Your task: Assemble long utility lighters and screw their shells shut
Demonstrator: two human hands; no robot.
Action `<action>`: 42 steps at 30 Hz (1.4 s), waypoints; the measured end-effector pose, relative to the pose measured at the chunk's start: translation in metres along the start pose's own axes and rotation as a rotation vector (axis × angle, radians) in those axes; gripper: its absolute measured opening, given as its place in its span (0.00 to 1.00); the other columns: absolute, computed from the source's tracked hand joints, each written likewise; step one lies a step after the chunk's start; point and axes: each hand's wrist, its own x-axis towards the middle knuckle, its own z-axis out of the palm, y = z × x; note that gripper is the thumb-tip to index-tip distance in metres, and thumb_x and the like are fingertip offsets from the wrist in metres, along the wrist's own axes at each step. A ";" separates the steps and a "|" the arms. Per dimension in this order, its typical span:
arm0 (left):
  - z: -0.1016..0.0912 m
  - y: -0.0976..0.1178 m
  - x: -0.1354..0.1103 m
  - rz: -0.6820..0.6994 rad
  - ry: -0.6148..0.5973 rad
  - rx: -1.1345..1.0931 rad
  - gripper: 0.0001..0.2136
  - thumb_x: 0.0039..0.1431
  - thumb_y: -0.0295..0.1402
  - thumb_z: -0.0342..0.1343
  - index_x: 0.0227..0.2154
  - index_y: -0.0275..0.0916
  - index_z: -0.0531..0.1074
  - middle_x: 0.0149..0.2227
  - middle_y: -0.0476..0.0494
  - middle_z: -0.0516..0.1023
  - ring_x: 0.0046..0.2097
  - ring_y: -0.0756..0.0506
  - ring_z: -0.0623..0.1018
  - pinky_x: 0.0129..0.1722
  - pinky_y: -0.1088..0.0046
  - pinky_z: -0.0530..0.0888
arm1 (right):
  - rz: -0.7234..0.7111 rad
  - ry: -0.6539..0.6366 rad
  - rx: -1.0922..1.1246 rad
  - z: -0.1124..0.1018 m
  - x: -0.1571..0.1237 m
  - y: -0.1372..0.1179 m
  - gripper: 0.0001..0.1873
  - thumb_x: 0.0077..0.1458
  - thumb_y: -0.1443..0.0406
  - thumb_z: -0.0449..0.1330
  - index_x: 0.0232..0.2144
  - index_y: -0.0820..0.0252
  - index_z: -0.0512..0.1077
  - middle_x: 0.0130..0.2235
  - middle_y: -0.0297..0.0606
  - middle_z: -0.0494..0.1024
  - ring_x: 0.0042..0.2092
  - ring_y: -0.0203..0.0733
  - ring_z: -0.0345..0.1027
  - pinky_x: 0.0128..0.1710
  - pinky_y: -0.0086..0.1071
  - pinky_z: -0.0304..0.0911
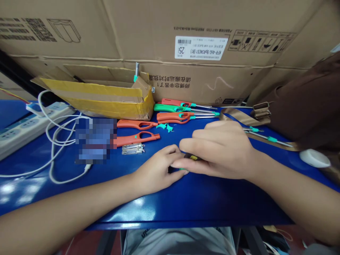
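My right hand [225, 148] is closed around a tool with a black-and-yellow handle [193, 157]; its working end is hidden. Against it, above the table's front half, my left hand [156, 170] pinches something mostly covered by fingers, of which a bit of a small green part [182, 169] shows. Just behind my hands lie two loose turquoise plastic pieces [166, 126]. Left of these rest two orange lighter bodies without metal tubes, one nearer [138, 138] and one farther [135, 124]. A bundle of small clear fuel tanks [132, 148] sits beside my left hand.
Long-necked lighters in red, green [171, 107] and orange lie along the back. Metal lighter tubes [268, 138] and a tan strap [236, 115] are at right, near a white object [315, 158]. A yellow-taped carton [106, 106], power strip [32, 122] and white cables occupy the left.
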 end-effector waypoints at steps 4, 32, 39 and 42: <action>-0.001 0.001 0.000 -0.011 -0.015 -0.028 0.07 0.63 0.33 0.61 0.42 0.37 0.75 0.46 0.40 0.78 0.51 0.39 0.78 0.52 0.60 0.76 | 0.016 -0.119 0.310 -0.009 0.002 -0.001 0.16 0.70 0.65 0.50 0.54 0.63 0.70 0.49 0.41 0.82 0.46 0.38 0.76 0.40 0.32 0.64; -0.001 -0.001 -0.001 0.011 0.003 -0.047 0.10 0.63 0.33 0.62 0.47 0.38 0.75 0.48 0.41 0.78 0.52 0.40 0.78 0.54 0.62 0.76 | 0.053 -0.164 0.412 -0.008 0.004 -0.003 0.11 0.70 0.66 0.52 0.51 0.60 0.69 0.50 0.37 0.81 0.46 0.36 0.74 0.42 0.29 0.62; -0.005 0.005 0.001 -0.011 -0.025 0.005 0.05 0.63 0.30 0.57 0.39 0.38 0.77 0.40 0.44 0.77 0.43 0.43 0.78 0.46 0.65 0.78 | -0.030 -0.074 0.080 -0.005 0.005 -0.012 0.13 0.71 0.59 0.52 0.36 0.57 0.70 0.29 0.30 0.77 0.26 0.37 0.63 0.27 0.35 0.49; -0.004 0.005 0.001 -0.004 -0.015 -0.046 0.10 0.64 0.31 0.59 0.46 0.39 0.76 0.48 0.42 0.78 0.50 0.41 0.78 0.50 0.64 0.77 | 0.058 -0.206 0.236 -0.011 0.005 -0.014 0.10 0.69 0.64 0.50 0.46 0.59 0.70 0.41 0.36 0.81 0.35 0.39 0.72 0.31 0.34 0.56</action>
